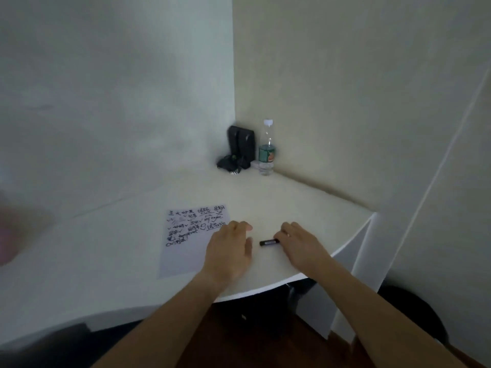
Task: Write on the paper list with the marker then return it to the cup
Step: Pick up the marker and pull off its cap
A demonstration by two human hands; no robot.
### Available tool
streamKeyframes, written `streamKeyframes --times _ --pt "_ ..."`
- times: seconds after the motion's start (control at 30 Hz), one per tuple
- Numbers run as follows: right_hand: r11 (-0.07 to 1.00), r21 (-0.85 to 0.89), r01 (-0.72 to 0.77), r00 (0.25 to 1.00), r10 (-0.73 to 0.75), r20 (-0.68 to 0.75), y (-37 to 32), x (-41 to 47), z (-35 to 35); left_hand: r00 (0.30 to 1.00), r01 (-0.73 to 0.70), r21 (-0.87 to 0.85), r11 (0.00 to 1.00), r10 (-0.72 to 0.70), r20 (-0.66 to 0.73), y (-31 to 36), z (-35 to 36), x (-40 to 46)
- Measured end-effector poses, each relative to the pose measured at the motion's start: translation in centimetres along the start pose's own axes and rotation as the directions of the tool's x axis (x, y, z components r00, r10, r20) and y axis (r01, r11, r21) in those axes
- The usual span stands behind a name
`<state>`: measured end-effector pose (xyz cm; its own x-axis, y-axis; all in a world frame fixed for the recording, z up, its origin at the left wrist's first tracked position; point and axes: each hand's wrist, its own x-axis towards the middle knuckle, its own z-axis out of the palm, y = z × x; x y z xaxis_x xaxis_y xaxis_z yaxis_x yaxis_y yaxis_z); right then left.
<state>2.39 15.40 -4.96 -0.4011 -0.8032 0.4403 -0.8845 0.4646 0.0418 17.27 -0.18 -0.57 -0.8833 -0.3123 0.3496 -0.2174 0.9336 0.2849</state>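
Upright, bottle (little water), right hand touching marker

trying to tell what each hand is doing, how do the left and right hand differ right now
The left hand lies open and flat, partly over the paper list, touching no marker. The right hand is curled, its fingertips at the right end of the black marker, which lies flat on the table; whether it grips it is unclear. Both hands are palm down, low over the table.

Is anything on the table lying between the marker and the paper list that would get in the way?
Only the person's own left hand, resting over the paper list's right edge, sits between it and the marker. The right hand already touches the marker's right end.
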Motion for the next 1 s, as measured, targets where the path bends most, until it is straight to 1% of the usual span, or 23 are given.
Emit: streamKeyframes --times 0.1,0.2,0.27,0.33,0.4,0.5,0.57,0.67,0.77,0.87,0.97,1.0 --pt "0.996 -0.081 -0.035 0.999 0.038 0.039 -2.7 -1.0 -1.2 0.993 0.103 0.054 0.993 -0.100 -0.060 -4.5 -3.6 -4.6" --pt "0.992 -0.106 -0.073 0.995 0.079 0.057 -4.6 -1.7 -1.6 0.966 0.237 0.121 0.964 -0.221 -0.134 -10.5 -6.3 -9.2" --pt "0.992 -0.111 -0.063 0.997 0.067 0.031 -5.6 -2.0 -1.5 0.943 0.325 0.177 0.929 -0.306 -0.128 -14.4 -7.4 -11.5" --pt "0.994 -0.108 -0.034 0.999 0.034 0.001 -6.5 -2.1 -1.4 0.925 0.380 0.180 0.907 -0.367 -0.101 -17.5 -8.2 -13.1" --pt "0.995 -0.100 -0.012 0.999 0.008 -0.037 -7.2 -2.1 -1.1 0.921 0.390 0.192 0.900 -0.379 -0.095 -20.3 -7.9 -13.9" --pt "0.997 -0.075 0.005 0.998 -0.010 -0.066 -7.3 -1.7 -0.6 0.936 0.351 0.267 0.898 -0.343 -0.080 -23.0 -5.8 -14.4" --pt "0.997 -0.071 0.021 0.997 -0.026 -0.074 -7.2 -1.3 -0.2 0.933 0.356 0.277 0.893 -0.355 -0.056 -22.6 -5.4 -14.3" --pt "0.996 -0.064 0.057 0.995 -0.062 -0.078 -6.9 -0.5 0.3 0.918 0.397 0.231 0.888 -0.391 -0.072 -21.0 -6.1 -14.1" --pt "0.995 -0.041 0.090 0.993 -0.092 -0.069 -6.6 0.4 0.6 0.917 0.398 0.244 0.884 -0.392 -0.078 -20.9 -6.3 -14.1" --pt "0.993 -0.012 0.121 0.992 -0.121 -0.027 -7.0 1.3 0.9 0.914 0.403 0.275 0.873 -0.400 -0.069 -21.3 -5.9 -13.9" --pt "0.992 -0.014 0.123 0.992 -0.123 0.014 -7.8 1.9 0.5 0.928 0.365 0.334 0.869 -0.370 -0.051 -21.5 -6.1 -13.7" --pt "0.991 -0.025 0.130 0.992 -0.130 0.007 -8.2 2.2 0.3 0.932 0.351 0.350 0.868 -0.361 -0.038 -21.6 -6.3 -13.4"
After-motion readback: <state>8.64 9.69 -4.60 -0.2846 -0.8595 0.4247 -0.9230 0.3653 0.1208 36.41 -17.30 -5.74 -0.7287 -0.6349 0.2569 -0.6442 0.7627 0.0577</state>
